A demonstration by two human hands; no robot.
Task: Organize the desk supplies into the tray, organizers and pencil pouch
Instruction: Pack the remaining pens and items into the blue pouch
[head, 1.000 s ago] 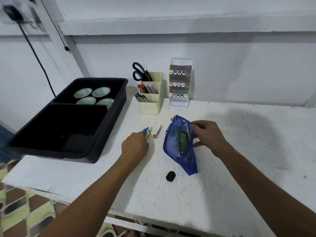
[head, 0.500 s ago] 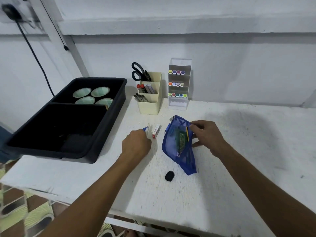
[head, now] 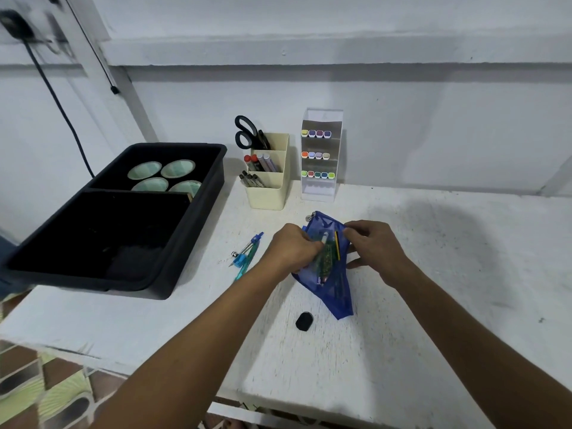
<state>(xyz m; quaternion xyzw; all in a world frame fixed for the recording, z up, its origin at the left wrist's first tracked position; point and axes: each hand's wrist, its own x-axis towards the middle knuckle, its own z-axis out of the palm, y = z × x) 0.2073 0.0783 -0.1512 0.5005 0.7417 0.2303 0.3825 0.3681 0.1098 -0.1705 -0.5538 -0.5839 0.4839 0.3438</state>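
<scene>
The left hand (head: 292, 247) has left the compass (head: 246, 253) and now pushes a small white item into the blue pouch (head: 332, 274), whose mouth the right hand (head: 376, 247) pinches open, so one more supply is nearly stowed.

Centre of frame: the left hand (head: 291, 252) and right hand (head: 376, 249) both grip the mouth of a blue mesh pencil pouch (head: 332, 274) on the white desk (head: 433, 305). Left of the hands lies a blue compass (head: 246, 253); below the pouch, a small black object (head: 304, 321). Left: a black tray (head: 198, 236) holding four tape rolls (head: 162, 178). Upper centre: a cream organizer (head: 269, 193) with scissors (head: 247, 133), beside a clear marker rack (head: 320, 154).
</scene>
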